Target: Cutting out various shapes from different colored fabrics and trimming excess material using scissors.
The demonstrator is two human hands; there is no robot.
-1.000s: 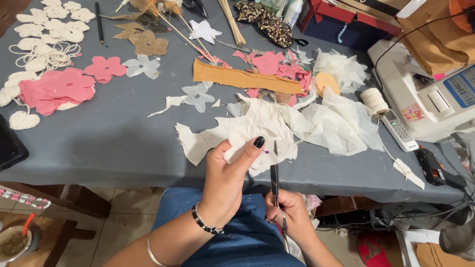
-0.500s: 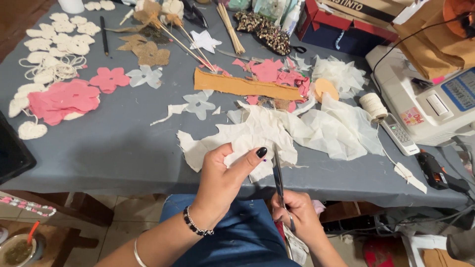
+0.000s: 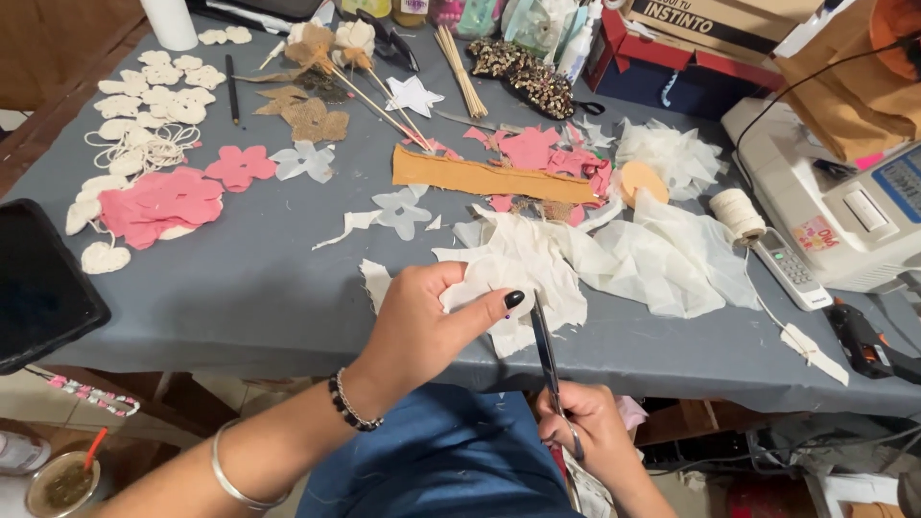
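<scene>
White fabric piece (image 3: pixel 477 288) in left hand (image 3: pixel 422 331), scissors (image 3: pixel 547 355) in right hand (image 3: pixel 585 432).

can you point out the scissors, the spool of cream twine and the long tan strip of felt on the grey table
Dark-bladed metal scissors (image 3: pixel 544 347), head view, on the middle of the blades.
Spool of cream twine (image 3: pixel 737 211), head view, on its wound side.
Long tan strip of felt (image 3: pixel 484 177), head view, on the strip's middle.

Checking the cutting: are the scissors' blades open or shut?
Shut, apparently: the scissors in the right hand show as one narrow line up to the white fabric.
</scene>
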